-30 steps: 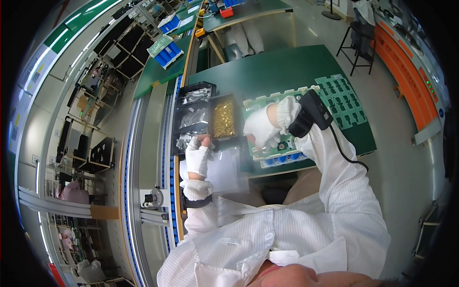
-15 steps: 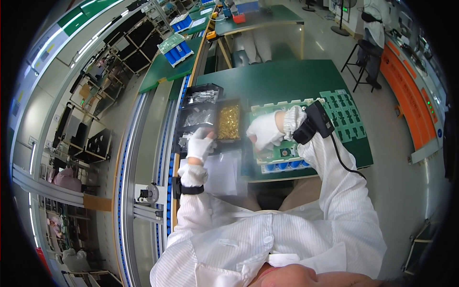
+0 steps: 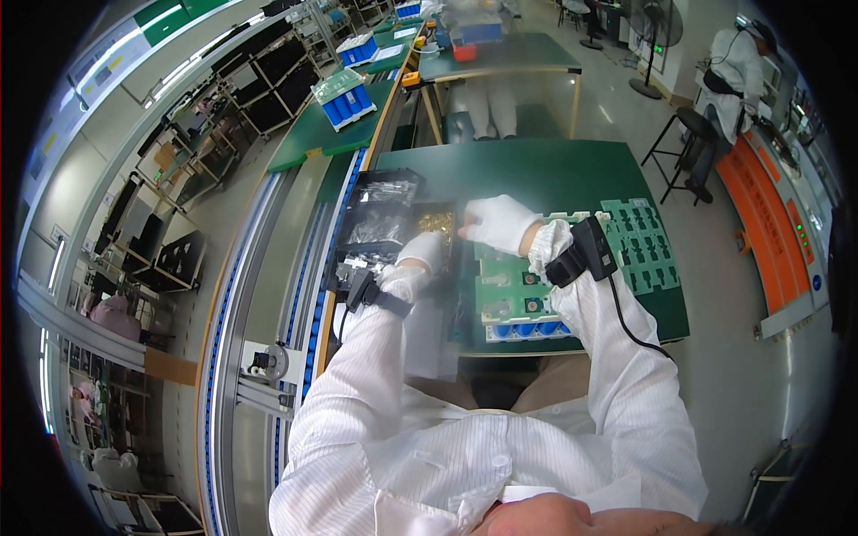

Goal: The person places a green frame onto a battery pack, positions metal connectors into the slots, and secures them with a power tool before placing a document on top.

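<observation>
The left hand (image 3: 422, 250) was low over the golden pieces (image 3: 436, 219); its fingertips were hidden, so I could not tell if they pinched any. The right hand (image 3: 502, 223), with fingers bent inward, was at the far left part of the green board (image 3: 511, 290), which lay on the desk (image 3: 554, 170) right of the pieces; whether it held something was unclear. I thought the gloved fingers, feeling little, might take two pieces or drop one. Also the loose cable (image 3: 636, 326) could catch the board and shift it.

Downward head fisheye, rim unclear
</observation>
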